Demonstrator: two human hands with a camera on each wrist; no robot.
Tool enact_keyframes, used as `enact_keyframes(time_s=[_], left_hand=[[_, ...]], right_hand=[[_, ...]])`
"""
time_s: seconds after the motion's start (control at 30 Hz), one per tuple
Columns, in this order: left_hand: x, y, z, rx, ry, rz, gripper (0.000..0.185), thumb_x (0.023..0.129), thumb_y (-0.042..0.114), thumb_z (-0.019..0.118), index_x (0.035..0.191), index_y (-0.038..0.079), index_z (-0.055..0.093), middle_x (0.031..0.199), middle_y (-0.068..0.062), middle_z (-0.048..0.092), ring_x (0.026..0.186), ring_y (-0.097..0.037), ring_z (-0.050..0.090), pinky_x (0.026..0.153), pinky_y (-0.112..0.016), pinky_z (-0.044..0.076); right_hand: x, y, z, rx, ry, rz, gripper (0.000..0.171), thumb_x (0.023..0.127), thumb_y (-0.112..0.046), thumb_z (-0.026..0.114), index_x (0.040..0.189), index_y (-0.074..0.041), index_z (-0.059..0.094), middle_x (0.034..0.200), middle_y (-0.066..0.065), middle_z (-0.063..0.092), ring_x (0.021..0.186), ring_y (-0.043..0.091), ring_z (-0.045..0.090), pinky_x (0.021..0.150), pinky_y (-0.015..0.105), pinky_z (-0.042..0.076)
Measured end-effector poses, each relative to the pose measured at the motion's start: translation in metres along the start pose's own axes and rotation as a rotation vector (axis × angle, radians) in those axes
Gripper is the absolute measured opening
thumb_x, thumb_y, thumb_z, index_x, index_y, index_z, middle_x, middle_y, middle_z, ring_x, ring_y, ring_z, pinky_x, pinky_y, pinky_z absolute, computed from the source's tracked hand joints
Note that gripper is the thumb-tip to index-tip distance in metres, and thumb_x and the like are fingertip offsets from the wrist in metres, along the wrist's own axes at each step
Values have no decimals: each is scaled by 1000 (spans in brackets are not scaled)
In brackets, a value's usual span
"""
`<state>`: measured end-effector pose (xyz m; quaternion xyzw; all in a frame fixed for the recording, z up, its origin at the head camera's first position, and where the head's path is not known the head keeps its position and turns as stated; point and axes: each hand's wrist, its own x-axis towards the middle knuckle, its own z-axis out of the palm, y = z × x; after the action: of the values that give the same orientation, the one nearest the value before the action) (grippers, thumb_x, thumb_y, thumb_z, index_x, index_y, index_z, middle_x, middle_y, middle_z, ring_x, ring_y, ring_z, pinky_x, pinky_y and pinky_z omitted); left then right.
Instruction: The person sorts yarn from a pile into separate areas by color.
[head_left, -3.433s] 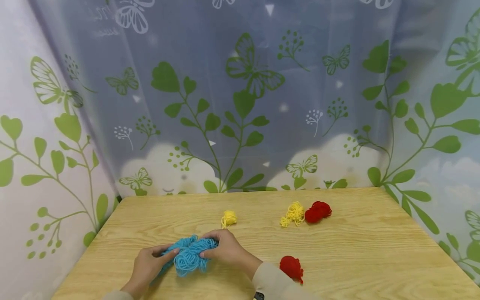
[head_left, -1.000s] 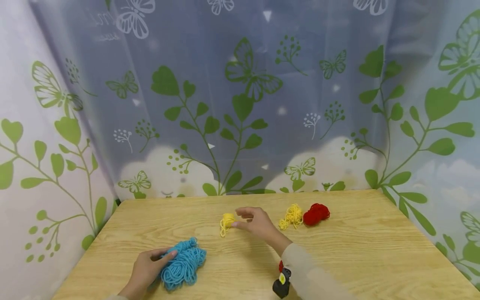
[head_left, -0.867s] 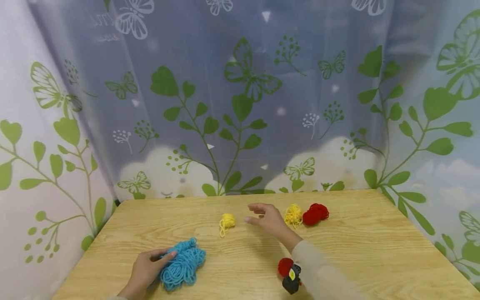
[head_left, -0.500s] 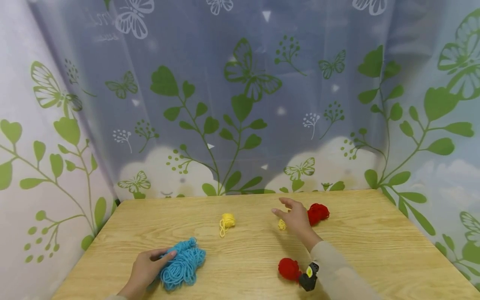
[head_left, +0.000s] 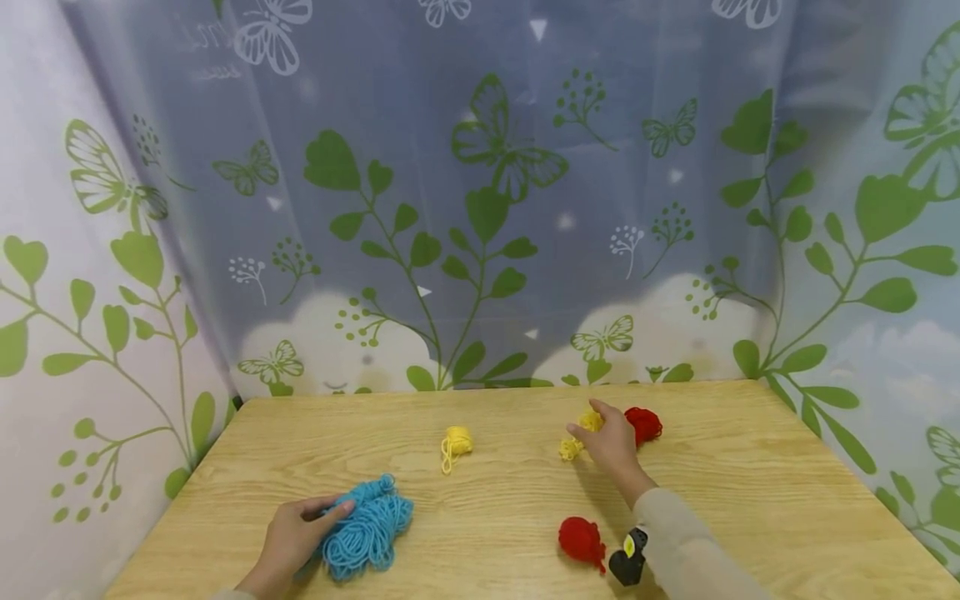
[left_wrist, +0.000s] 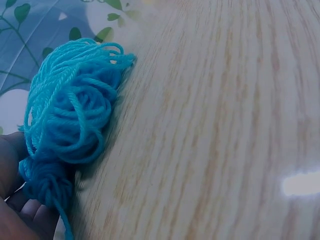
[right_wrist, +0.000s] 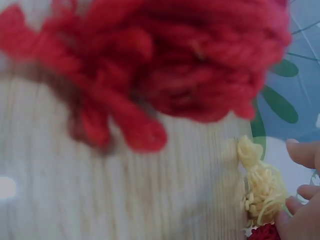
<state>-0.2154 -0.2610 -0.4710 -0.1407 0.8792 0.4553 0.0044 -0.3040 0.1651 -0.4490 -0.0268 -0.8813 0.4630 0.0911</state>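
Note:
My left hand (head_left: 295,536) holds a blue yarn bundle (head_left: 367,529) at its left end, thumb on top. In the left wrist view, the bundle's loops (left_wrist: 75,110) stand beyond the fingers. My right hand (head_left: 611,443) is over the back right of the table, thumb and index finger apart. A loose yellow yarn bundle (head_left: 570,450) lies just beyond its fingertips, partly hidden. Beside the hand is a red yarn bundle (head_left: 643,425), its left part covered. In the right wrist view, the fingers (right_wrist: 300,155) are close to the yellow yarn (right_wrist: 267,192); contact is unclear.
A small yellow yarn ball (head_left: 456,442) with a loose loop lies at the back middle. Nearer the front is a red yarn ball (head_left: 581,540), beside the black wrist camera (head_left: 628,557). The wooden table (head_left: 487,500) ends at a printed curtain (head_left: 420,208).
Earlier both hands held the blue yarn. My right hand has let go and moved rightward, past the small yellow ball, to the loose yellow bundle. The left hand keeps its hold.

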Motion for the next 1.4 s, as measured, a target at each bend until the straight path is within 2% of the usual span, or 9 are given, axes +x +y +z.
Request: enact_keyframes(time_s=[0.27,0.53,0.8,0.97,1.23,1.4], left_hand=[[0,1,-2,2,-5,-9,72,75,62,70,117,3,68,123,-21,62,122,-45,48,100,-59,39],[-1,2,0,-5,-3,-1,67,77,58,72,115,3,69,121,-21,64,121,-45,49,99,-58,40],[0,1,0,-32,2,-26,75,72,61,73,117,1,67,121,-23,62,118,-44,52,96,-54,45],[-1,2,-1,-19,-1,-24,75,72,60,73,119,2,66,123,-23,61,118,-44,51,96,-55,44],[-3,6,-2,50,8,59,62,78,51,74,117,2,68,121,-22,63,117,-44,53,95,-56,45],[-2,17,-13,69,-52,106,60,81,43,74,120,-1,64,121,-22,63,114,-41,57,93,-51,48]], right_hand=[[5,-1,9,-93,-69,3,58,86,-10,71,134,11,47,138,30,46,128,46,41,103,55,39],[9,6,13,-158,-33,-21,44,81,-6,71,122,8,61,125,27,59,115,43,55,95,51,47],[10,8,9,-161,-23,-35,38,81,-7,73,116,7,65,119,26,62,110,42,58,89,51,50],[9,10,9,-163,-34,-48,37,82,-8,73,115,8,66,116,26,64,108,42,59,87,50,51],[9,14,10,-166,-16,-67,35,80,-8,75,112,7,68,112,24,66,103,40,61,84,49,52],[9,15,10,-157,-22,-58,36,81,-9,75,112,7,67,113,24,66,104,40,61,84,49,52]])
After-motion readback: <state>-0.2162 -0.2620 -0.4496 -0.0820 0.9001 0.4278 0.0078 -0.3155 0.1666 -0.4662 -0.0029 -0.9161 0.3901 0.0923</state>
